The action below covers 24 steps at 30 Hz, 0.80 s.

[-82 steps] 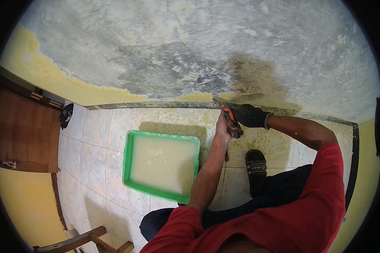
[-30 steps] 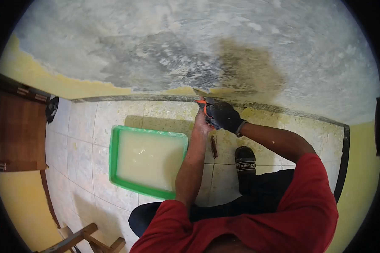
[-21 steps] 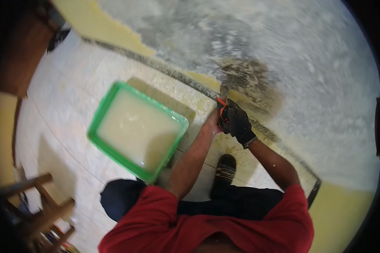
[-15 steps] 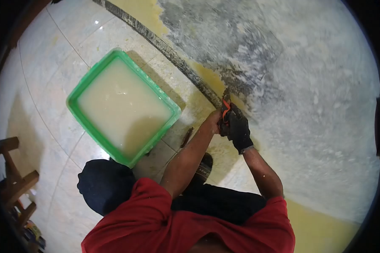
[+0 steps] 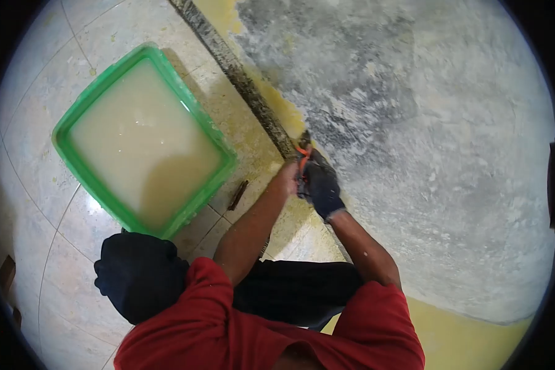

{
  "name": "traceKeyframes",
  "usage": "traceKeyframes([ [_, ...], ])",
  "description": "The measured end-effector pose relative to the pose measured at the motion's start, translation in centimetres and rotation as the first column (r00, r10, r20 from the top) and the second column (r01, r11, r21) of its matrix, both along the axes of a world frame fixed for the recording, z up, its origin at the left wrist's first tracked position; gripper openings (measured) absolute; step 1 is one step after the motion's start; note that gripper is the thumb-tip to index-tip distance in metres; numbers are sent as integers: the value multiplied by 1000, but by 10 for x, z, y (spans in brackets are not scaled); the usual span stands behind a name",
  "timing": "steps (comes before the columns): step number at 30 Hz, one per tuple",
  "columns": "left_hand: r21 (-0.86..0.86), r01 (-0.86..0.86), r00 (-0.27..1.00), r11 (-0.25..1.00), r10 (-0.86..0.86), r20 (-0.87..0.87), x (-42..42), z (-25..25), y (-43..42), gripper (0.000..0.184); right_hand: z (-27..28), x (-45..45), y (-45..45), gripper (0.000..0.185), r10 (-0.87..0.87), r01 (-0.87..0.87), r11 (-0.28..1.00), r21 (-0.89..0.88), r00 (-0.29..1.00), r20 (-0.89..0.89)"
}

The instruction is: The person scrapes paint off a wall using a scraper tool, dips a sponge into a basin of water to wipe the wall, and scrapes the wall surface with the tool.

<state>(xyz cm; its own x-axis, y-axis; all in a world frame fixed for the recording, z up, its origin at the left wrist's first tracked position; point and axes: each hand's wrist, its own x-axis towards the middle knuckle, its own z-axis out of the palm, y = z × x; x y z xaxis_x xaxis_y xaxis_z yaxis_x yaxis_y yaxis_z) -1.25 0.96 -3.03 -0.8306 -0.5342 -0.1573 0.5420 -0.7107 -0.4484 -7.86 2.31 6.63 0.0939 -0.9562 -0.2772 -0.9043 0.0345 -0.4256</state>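
My right hand, in a dark work glove, is closed around a dark hand tool with an orange part. The tool's dark tip points up toward the lower edge of the scraped wall; its exact kind cannot be made out. My left hand is against the same tool from the left, its fingers mostly hidden and slightly blurred. Both hands meet close to the dark skirting strip, where yellow paint borders the grey, patchy wall surface.
A green rectangular tub of cloudy, beige liquid stands on the tiled floor to the left. A narrow brown piece lies between the tub and my left forearm. A dark cap shows at lower left.
Both hands, with the tool, have shifted left and slightly down in the view. The tub also appears farther left and higher, and the wooden furniture at left has mostly left the frame.
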Motion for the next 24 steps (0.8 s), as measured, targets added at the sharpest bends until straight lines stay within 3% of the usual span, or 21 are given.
traceKeyframes([
  [2,7,-30,998,1000,30,62,-12,-1,2,47,-11,-2,-2,26,-9,9,999,41,1000,-5],
  [3,-46,16,999,999,-18,-40,-22,-18,-3,49,-13,-10,-2,28,-45,46,997,64,999,-3],
  [6,-43,9,998,999,-6,68,9,-10,-8,46,3,22,-6,34,-36,35,994,-108,999,-12],
  [10,-12,-86,996,996,86,-10,-12,-5,-2,45,8,17,-5,38,151,-155,988,-7,971,-186],
  [12,-12,-116,992,993,115,-43,-9,-9,-7,44,6,15,-9,37,304,-335,942,-13,872,-383],
  [13,-60,-96,994,994,93,-48,-1,-17,-12,43,-5,26,-7,37,-162,162,987,-8,987,-22],
  [14,-105,-75,996,992,70,-46,7,-26,-15,43,-10,21,-9,37,-169,169,986,-4,985,-21],
  [15,-112,-79,997,991,76,-27,8,-34,-12,43,-16,11,-9,38,81,-92,995,-48,979,-189],
  [16,-102,-78,997,992,76,-24,9,-24,-9,43,-18,10,-9,39,318,-356,933,-47,879,-354],
  [17,-49,-53,998,997,55,25,6,-9,-5,44,-15,9,-4,39,-8,7,1000,-19,1000,-29],
  [18,-2,-39,996,999,39,76,3,4,-5,44,-15,10,1,39,3,-3,1000,-16,1000,-22],
  [19,-30,-99,994,995,100,43,-7,-1,-4,45,-16,11,3,39,-205,196,979,58,940,271],
  [20,-28,-108,993,994,110,47,-11,-13,-6,45,-15,9,5,39,-410,363,911,193,756,510],
  [21,-87,-110,991,990,116,69,-2,-14,-9,45,-24,0,3,40,-141,137,990,34,955,259],
  [22,-147,-105,989,983,120,91,9,-12,-12,45,-28,-3,0,42,104,-109,988,-112,993,-53],
  [23,-64,-2,937,998,24,349,21,-9,-17,45,-40,1,3,43,-5,11,993,-115,999,54],
  [24,-61,1,934,998,20,356,19,-14,-19,45,-44,9,4,44,-110,128,986,-103,981,163],
])
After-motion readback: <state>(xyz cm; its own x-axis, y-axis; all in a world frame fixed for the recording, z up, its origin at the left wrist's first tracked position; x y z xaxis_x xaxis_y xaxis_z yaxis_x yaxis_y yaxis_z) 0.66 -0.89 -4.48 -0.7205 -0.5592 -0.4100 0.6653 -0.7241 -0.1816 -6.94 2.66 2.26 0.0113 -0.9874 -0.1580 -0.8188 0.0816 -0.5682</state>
